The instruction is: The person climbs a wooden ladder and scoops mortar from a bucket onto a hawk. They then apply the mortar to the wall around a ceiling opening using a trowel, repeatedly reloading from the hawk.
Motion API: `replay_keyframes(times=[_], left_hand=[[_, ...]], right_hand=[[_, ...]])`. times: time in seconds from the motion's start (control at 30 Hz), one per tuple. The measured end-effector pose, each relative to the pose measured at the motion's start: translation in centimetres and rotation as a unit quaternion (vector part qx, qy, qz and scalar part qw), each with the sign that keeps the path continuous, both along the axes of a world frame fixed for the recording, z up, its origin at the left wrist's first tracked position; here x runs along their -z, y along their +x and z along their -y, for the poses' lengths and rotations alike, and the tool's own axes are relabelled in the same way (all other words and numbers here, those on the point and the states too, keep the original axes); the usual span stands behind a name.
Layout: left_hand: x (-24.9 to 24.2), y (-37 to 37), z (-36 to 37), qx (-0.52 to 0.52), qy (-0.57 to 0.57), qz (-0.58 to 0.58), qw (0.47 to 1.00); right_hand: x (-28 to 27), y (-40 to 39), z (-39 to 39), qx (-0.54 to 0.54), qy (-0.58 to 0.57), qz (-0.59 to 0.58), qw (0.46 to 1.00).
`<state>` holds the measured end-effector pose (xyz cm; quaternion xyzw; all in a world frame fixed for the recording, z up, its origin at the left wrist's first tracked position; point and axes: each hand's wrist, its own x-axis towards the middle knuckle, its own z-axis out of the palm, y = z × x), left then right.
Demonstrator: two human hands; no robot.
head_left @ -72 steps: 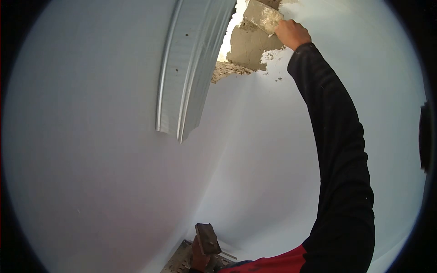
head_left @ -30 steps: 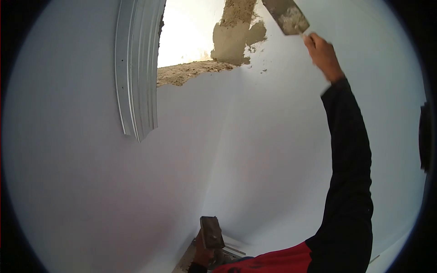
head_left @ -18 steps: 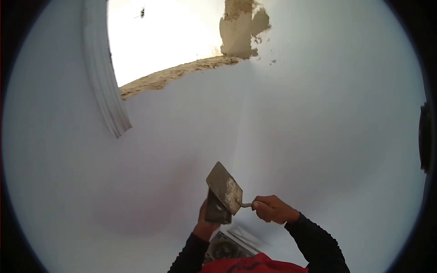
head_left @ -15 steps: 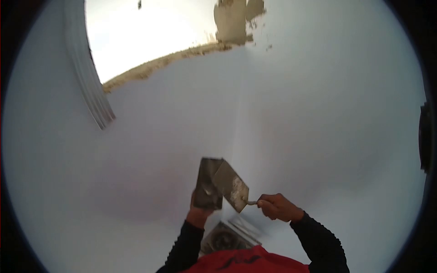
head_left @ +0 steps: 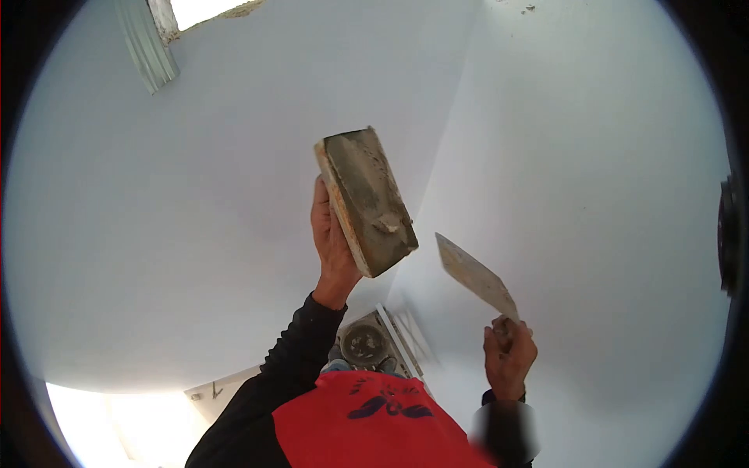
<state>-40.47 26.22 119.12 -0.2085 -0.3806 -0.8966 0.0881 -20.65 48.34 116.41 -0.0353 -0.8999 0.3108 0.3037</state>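
Near the middle of the view, my left hand (head_left: 331, 246) is wrapped round a brick-shaped block (head_left: 370, 203) from its left side. The block's upper face is coated with wet grey-brown mortar, with a small lump near its lower end. To the right and lower, my right hand (head_left: 509, 355) grips the handle of a trowel (head_left: 476, 274). The trowel's flat blade points up and left, apart from the block, and is seen at a slant.
Pale walls (head_left: 546, 156) meet at a corner behind the hands. Below, a round bucket (head_left: 364, 343) stands by my feet, beside a long white strip (head_left: 396, 339). A ribbed strip (head_left: 148, 51) hangs at the upper left near a bright opening (head_left: 204, 9).
The block has come up and its coated face shows more. My right hand has lowered the trowel away from the block. The view has tilted down, showing the bucket and more of the red shirt.
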Motion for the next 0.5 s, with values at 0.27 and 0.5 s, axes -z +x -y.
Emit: replay_keyframes(times=[0.27,0.5], left_hand=[[-4.0,0.2,-0.8,-0.249,-0.164,-0.15,0.943],[-4.3,1.8,-1.2,-0.226,-0.206,-0.182,0.935]], right_hand=[[-1.9,-2.3,2.2,-0.001,0.0,-0.069,0.998],[-2.6,-2.0,3.5,0.054,0.029,-0.101,0.993]])
